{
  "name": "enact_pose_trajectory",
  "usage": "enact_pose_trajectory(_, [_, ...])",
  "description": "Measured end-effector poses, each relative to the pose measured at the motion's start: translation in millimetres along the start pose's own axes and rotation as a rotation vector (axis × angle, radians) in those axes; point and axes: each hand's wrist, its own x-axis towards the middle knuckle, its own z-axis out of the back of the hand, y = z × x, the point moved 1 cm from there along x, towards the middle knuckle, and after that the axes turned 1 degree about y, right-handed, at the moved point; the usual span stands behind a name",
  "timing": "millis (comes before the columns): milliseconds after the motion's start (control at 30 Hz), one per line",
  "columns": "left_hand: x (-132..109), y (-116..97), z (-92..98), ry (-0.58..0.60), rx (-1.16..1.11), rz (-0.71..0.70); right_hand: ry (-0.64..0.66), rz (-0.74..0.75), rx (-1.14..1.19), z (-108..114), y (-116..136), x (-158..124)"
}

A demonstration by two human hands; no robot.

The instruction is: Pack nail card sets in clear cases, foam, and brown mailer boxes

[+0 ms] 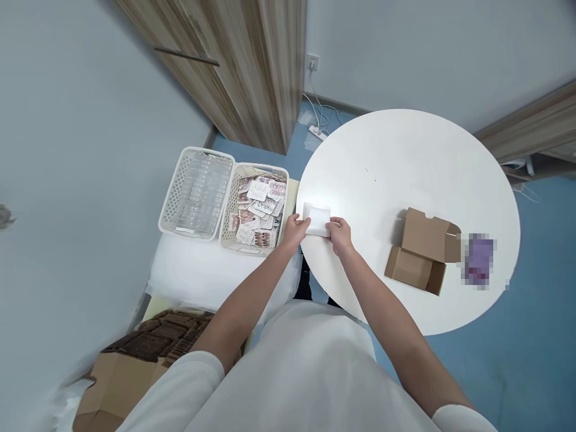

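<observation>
A small white square packet [317, 220] is held between my two hands at the left edge of the round white table [418, 156]. My left hand [295, 231] pinches its left side, with the thumb on top. On its right side, my right hand [339, 234] grips the edge between thumb and fingers. Whether the packet rests on the tabletop or is slightly raised, I cannot tell. Just left of my left hand stands a white basket [228, 242] heaped with small printed cards [258, 191], several with coloured oval pieces on them.
Another white basket [165, 221] holds stacked clear plastic cases [202, 186]. An open brown cardboard box [423, 234] sits on the table's right, beside a blurred purple item [479, 259]. Flattened brown boxes [166, 336] lie lower left. A power strip [317, 132] is on the floor behind.
</observation>
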Motion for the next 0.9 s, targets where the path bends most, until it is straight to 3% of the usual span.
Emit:
enact_pose_trajectory(100, [-7,1,1.5,0.107,-0.081,0.089,0.02,-0.044,0.039,7,-8,-10])
enact_pose_trajectory(167, [-13,0,2.7,0.135,-0.067,0.069,0.036,-0.054,0.037,13,-12,-16])
enact_pose_trajectory(333, [-28,4,-2.9,0.189,0.03,-0.098,0.068,0.084,0.012,31,-16,-34])
enact_pose_trajectory(533, [-56,9,-24.4,0.251,0.142,-0.356,0.043,0.224,0.073,64,-17,-63])
enact_pose_trajectory(700, [-89,8,-56.9,0.243,0.225,-0.461,-0.014,0.334,0.047,112,-24,-81])
enact_pose_trajectory(900, [-126,0,-122.5,0.325,0.313,-0.552,-0.131,0.392,-0.073,190,-29,-96])
